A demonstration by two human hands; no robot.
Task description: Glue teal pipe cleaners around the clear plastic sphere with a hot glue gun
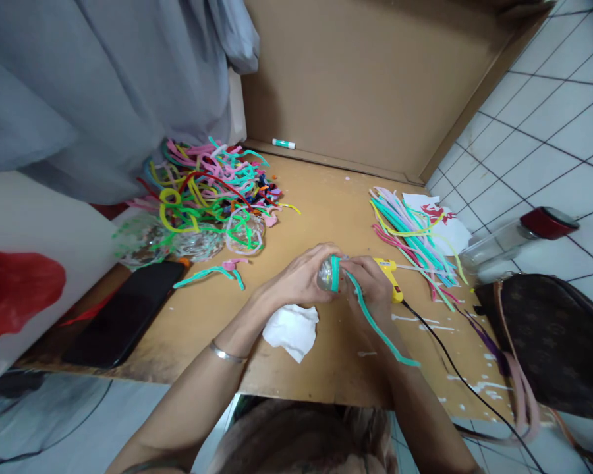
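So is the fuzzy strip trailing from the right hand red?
No, the fuzzy strip trailing from the right hand over the forearm is teal.

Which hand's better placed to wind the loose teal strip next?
Probably the right hand: it sits at the upper end of the teal strip, whose tail trails along that wrist. The left hand is busy gripping the clear piece.

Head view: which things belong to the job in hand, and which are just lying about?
Likely in the job:
- clear rounded piece, in the left hand
- teal fuzzy strip, at the right hand
- yellow glue gun
- bundle of fuzzy strips

Probably just lying about:
- black phone
- brown bag
- red-lidded bottle
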